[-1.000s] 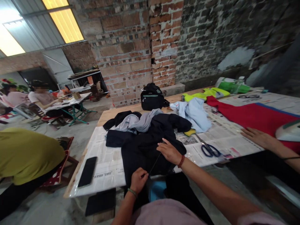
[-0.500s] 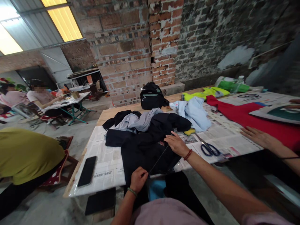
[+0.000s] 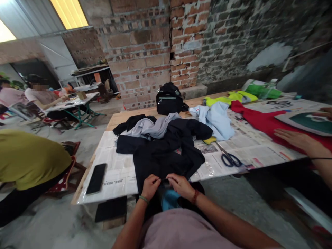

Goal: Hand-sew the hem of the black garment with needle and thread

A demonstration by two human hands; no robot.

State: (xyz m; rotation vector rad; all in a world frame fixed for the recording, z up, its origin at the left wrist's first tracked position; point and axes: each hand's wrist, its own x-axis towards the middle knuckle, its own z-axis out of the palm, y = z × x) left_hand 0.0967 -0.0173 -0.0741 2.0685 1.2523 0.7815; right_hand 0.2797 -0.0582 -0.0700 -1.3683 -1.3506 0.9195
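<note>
A dark garment (image 3: pixel 158 155) is spread over the near table edge and hangs partly down in front of me. My left hand (image 3: pixel 151 186) is closed, its fingertips pinching the garment's edge. Close by on the right, my right hand (image 3: pixel 181 186) is also closed in a pinch at the same edge. Whatever lies between its fingertips is too small to make out. Grey cloth (image 3: pixel 153 126) is bunched on the far part of the garment. Scissors (image 3: pixel 229 159) with dark handles lie to the right, beside a yellow item (image 3: pixel 209 140).
A phone (image 3: pixel 96 178) lies at the table's left. Behind the clothes are a black bag (image 3: pixel 169 100) and a light blue cloth (image 3: pixel 218 121). At right, another person's hand (image 3: pixel 293 138) rests by red fabric (image 3: pixel 259 121), with an iron (image 3: pixel 306 122) on it. A person in olive (image 3: pixel 31 162) sits left.
My right hand has come down and left to the garment's edge near my left hand. The thin dark thread stretched between my hands no longer shows. The co-worker's hand has moved slightly.
</note>
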